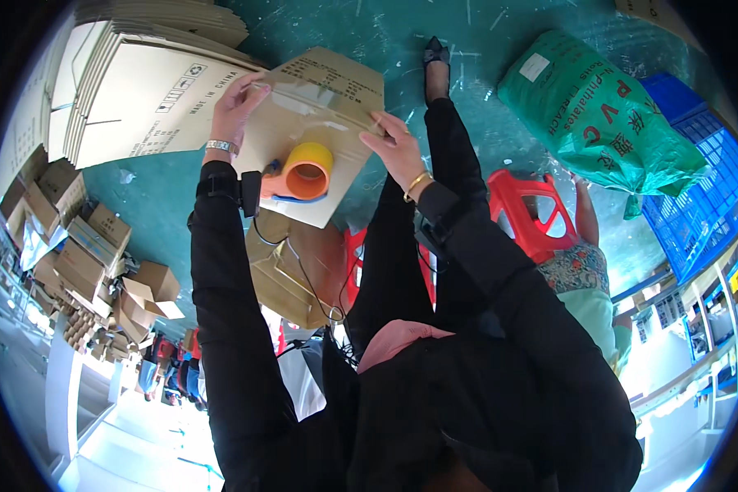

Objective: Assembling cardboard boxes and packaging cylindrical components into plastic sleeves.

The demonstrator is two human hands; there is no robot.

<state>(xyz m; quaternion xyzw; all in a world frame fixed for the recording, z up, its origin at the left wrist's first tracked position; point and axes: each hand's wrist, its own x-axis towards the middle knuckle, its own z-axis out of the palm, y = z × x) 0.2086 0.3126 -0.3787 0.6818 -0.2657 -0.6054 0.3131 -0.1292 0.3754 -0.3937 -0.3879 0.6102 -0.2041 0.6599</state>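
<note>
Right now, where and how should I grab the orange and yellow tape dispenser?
Probably around the yellow outer curve of the tape dispenser, coming from its right with your right hand: that end is rounded, and its open ring faces you, offering a rim. The left end looks crowded by the black wrist device.

The carton (312,125) is brown, the tape dispenser (292,182) orange and yellow.

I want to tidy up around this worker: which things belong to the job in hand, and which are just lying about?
Seemingly in use:
- carton, both hands on it
- orange tape dispenser

Apparently lying about:
- green sack
- blue crate
- stacked flat cartons, though possibly supplies
</note>
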